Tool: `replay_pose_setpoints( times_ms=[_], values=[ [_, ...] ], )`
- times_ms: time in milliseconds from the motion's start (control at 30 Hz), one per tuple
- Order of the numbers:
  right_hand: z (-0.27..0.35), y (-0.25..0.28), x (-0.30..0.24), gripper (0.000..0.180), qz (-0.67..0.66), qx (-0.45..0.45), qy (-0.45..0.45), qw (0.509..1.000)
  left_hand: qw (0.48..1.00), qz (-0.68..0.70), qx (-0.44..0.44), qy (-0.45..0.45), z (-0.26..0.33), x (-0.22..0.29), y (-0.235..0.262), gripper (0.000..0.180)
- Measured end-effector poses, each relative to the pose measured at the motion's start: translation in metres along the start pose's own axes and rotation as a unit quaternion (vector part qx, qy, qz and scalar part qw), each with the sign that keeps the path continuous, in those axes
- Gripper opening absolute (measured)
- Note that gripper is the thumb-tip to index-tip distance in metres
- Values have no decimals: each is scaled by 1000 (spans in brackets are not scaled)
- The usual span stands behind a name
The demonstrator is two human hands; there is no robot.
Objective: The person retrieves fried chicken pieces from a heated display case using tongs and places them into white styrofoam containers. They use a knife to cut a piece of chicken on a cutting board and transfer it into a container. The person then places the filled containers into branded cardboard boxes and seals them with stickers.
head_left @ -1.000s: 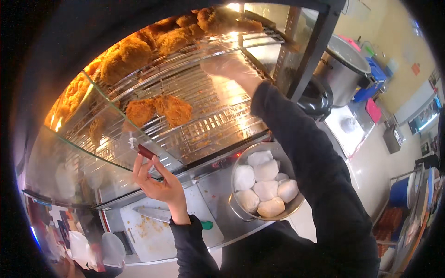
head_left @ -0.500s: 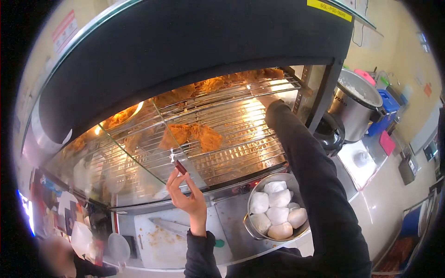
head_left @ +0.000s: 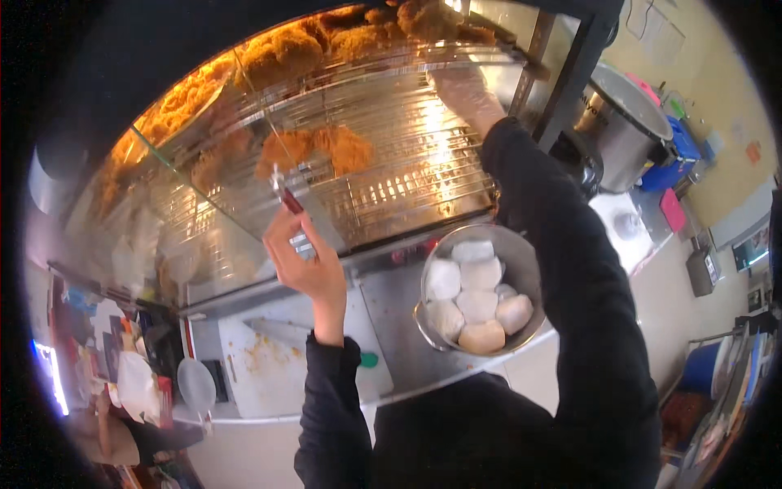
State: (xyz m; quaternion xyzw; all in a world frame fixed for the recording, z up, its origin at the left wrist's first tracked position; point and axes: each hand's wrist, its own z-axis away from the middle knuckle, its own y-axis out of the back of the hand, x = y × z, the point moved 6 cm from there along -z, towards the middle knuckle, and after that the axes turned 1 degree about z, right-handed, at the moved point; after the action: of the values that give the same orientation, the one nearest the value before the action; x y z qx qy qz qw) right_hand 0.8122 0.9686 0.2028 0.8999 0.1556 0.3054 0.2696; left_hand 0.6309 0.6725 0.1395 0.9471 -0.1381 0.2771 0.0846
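Observation:
My left hand (head_left: pixel 305 257) pinches a small dark red handle (head_left: pixel 291 201) with a shiny metal end, at the glass door (head_left: pixel 244 134) of a lit food warmer. My right hand (head_left: pixel 471 94), which seems to be in a clear glove, reaches into the warmer at the right, close to the upper wire rack (head_left: pixel 391 61). Its fingers are blurred and partly hidden, so any hold is unclear. Golden fried pieces (head_left: pixel 285 57) line the upper rack. A few flat fried pieces (head_left: pixel 350 151) lie on the lower wire rack (head_left: pixel 399 183).
Below the warmer stands a metal pot (head_left: pixel 529 261) with several white wrapped bundles (head_left: pixel 476 306). A knife (head_left: pixel 281 330) lies on a crumb-strewn white cutting board (head_left: pixel 314 379). A large cooker (head_left: pixel 623 122) stands right. Another person (head_left: pixel 110 440) is at lower left.
My view has shifted, bringing more of the upper rack and its fried pieces into sight. The left hand still grips the handle; the right arm still reaches inside the warmer.

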Motion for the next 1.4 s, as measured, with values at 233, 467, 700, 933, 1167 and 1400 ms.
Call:
replay_pose_setpoints(
  times_ms=[233, 467, 700, 933, 1167, 1400],
  values=[
    [74, 117, -6, 23, -167, 25, -136, 976, 998, 64, -9, 21, 7, 12, -17, 8],
    [80, 94, -12, 24, -337, -47, -169, 925, 994, 90, -36, 41, 15, 27, -32, 8],
    [131, 173, -3, 41, -796, -2, -394, 460, 989, 125, -77, 29, 22, 49, -54, 7],
    [146, 225, -45, 61, -919, 19, -389, 64, 960, 172, -220, 22, 44, 67, -77, 24],
    [141, 262, -157, 69, -963, -29, -267, -20, 732, 358, -578, 29, 45, 28, -30, 29],
    [60, 354, -401, 78, -964, -206, -143, 89, 772, 169, -557, 257, 59, -115, 335, 40]
  ],
)
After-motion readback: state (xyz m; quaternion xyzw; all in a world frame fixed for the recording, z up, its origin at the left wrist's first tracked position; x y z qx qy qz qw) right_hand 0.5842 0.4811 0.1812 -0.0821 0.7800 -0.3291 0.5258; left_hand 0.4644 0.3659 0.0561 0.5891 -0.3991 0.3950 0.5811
